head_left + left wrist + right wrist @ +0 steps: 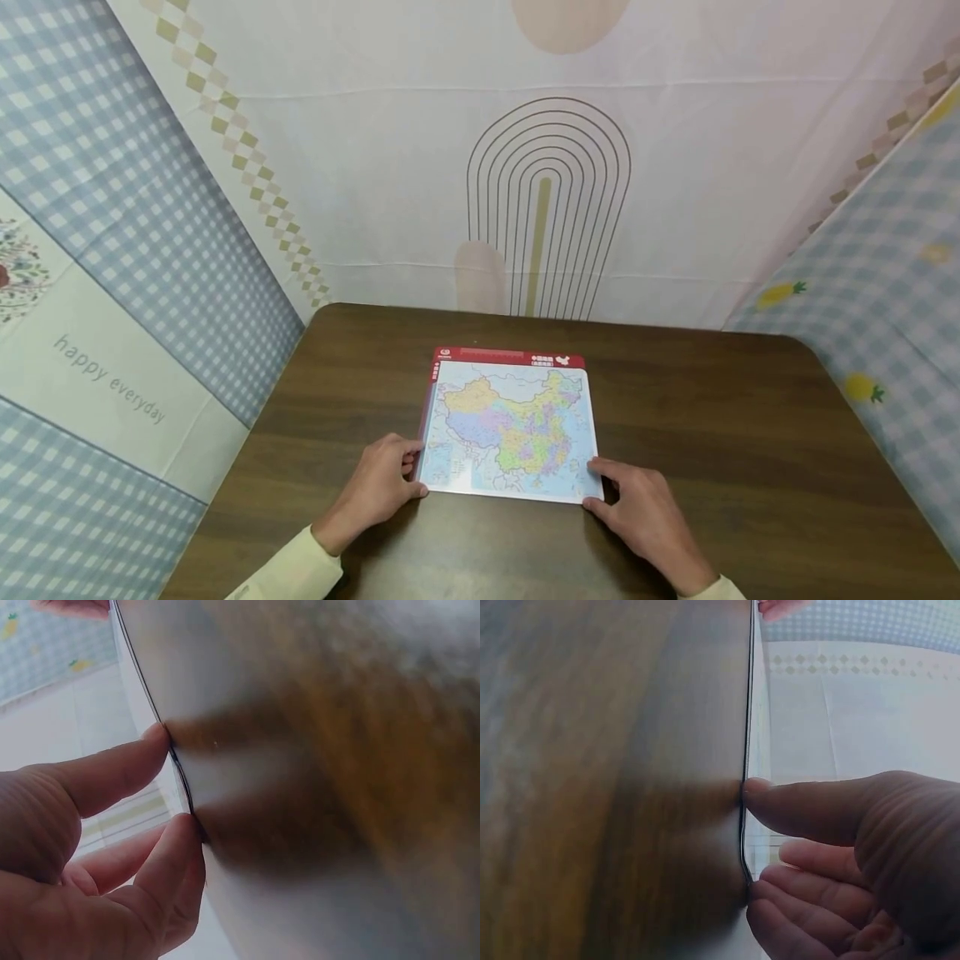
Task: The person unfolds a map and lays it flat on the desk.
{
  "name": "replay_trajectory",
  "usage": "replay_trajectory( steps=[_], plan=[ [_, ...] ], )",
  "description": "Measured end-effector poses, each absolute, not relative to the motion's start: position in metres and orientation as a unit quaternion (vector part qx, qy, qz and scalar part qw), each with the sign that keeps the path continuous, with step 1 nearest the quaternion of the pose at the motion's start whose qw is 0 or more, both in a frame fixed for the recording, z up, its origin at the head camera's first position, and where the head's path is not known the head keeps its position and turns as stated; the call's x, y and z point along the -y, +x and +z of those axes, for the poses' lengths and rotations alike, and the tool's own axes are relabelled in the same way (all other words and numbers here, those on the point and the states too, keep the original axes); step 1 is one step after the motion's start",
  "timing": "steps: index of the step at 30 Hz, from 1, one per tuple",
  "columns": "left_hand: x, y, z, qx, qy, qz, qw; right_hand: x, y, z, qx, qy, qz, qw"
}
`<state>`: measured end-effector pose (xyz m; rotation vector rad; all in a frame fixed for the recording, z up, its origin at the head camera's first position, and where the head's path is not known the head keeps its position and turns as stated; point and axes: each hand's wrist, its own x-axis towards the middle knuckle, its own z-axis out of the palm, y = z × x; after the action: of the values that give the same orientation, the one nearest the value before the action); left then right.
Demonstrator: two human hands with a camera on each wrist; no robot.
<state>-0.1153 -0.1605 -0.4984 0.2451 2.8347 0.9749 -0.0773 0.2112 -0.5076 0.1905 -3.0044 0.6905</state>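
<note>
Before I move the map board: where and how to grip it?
Map board: likely best by its two near corners, a hand coming in low from each side. It lies flat on the table, offering thin edges; left hand and right hand touch those corners.

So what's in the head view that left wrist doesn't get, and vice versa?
Head only: the coloured print of the map, its red top strip, both pale sleeves and the "happy everyday" lettering.

Left wrist only: a close, near edge-on look at the map's border, with a thin dark line along it.

Both: the left hand at the map, part of the right hand, the table and the pineapple-print cloth.
</note>
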Motion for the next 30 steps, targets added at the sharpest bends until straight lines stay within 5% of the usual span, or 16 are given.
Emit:
replay_trajectory(
  steps=[30],
  plan=[
    [0.148, -0.091, -0.494, -0.941, 0.134, 0.304, 0.07, -0.23, -0.108, -0.51, 0.958, 0.095, 0.271, 0.0]
  ],
)
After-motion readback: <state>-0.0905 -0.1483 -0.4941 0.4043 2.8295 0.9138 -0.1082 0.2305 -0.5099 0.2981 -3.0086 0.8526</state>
